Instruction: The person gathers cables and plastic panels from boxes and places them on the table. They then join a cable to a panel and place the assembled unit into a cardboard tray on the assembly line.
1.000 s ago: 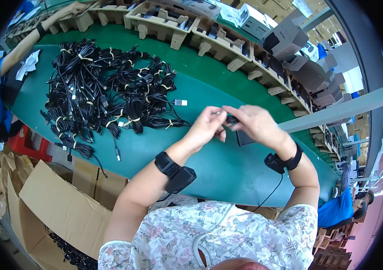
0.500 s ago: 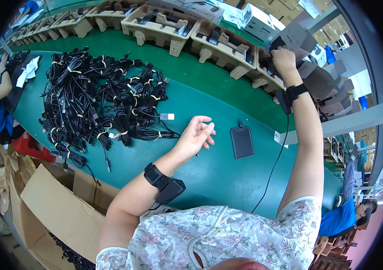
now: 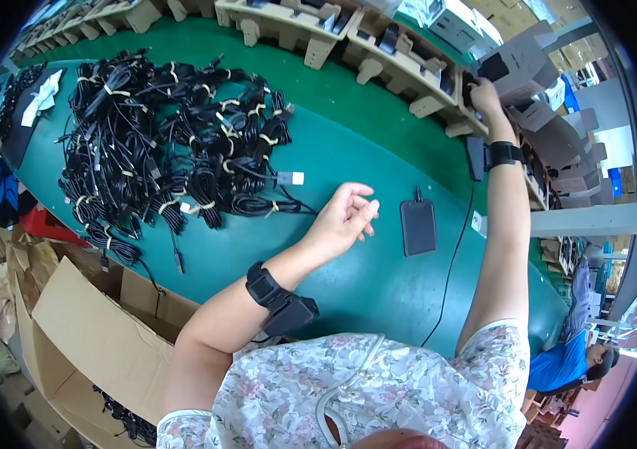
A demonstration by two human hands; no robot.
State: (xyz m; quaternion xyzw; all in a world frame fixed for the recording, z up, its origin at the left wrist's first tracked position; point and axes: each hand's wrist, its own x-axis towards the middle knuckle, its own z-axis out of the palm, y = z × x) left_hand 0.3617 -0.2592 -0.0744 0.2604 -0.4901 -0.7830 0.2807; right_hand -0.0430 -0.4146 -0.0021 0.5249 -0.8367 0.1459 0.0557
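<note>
My left hand [image 3: 345, 221] hovers above the green table with its fingers loosely bent and apart, holding nothing. To its right lies a flat black card-shaped holder [image 3: 418, 227] with a small loop at its top. My right hand [image 3: 485, 99] reaches far to the right, fingers curled down at the end of a moulded cardboard tray [image 3: 427, 93]. Something dark is at its fingertips, but its kind is hidden. Left of my left hand spreads a large heap of black USB cables [image 3: 202, 161], bundled with pale ties.
More moulded trays [image 3: 281, 26] with dark parts line the far side. Grey open boxes [image 3: 517, 63] stand at the right, near a metal beam [image 3: 588, 221]. A large cardboard box [image 3: 94, 322] holding cables is at lower left. Other people in blue sit at both sides.
The view has shifted a little. My right hand stays at the tray's end, seemingly lower into it. My left hand keeps its loose pose over the table.
</note>
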